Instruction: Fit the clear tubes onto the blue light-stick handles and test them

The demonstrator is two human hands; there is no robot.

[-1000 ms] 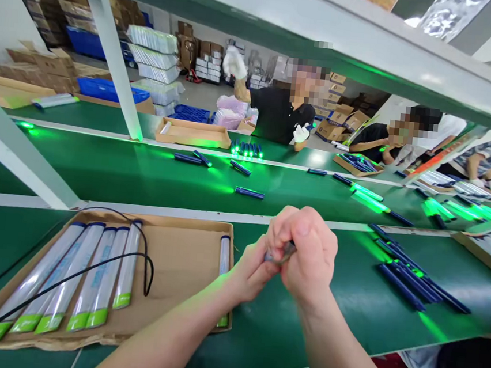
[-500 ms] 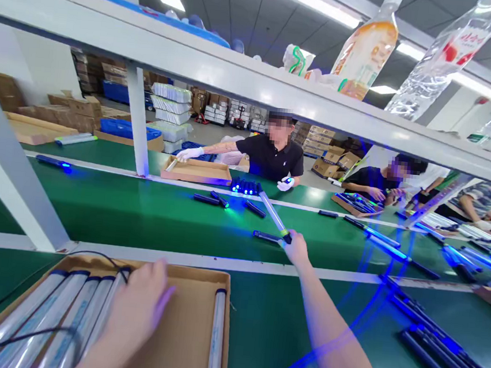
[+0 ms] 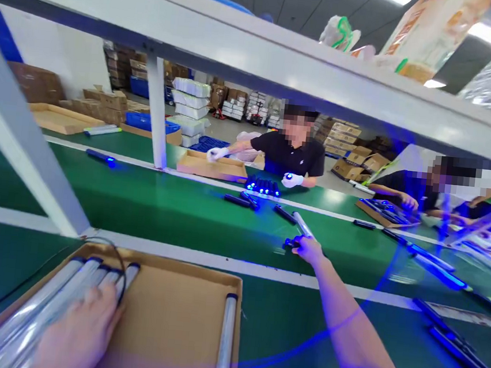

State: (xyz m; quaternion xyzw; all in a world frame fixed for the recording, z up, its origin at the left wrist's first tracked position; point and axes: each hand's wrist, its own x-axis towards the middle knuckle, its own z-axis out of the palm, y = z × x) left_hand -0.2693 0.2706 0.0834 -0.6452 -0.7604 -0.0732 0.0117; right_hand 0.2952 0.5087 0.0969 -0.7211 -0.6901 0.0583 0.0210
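Observation:
In the head view my left hand is at the lower left, its fingers curled over clear plastic tubes with dark end caps. The tubes lie side by side in a shallow cardboard box; the hand hides part of them. My right hand reaches across the green conveyor belt, closed on a light stick whose clear tube points away from me. A dark piece with a blue light shows at its fingertips; whether the fingers grip that too is unclear.
A single tube lies along the box's right side. Black sticks and lit ones rest on the belt. A shelf rail crosses above, with posts. Opposite, a person in white gloves works at another cardboard box.
My left hand has moved left and down onto the tubes. My right hand still holds the light stick, now at the dark piece on the belt. The view has shifted.

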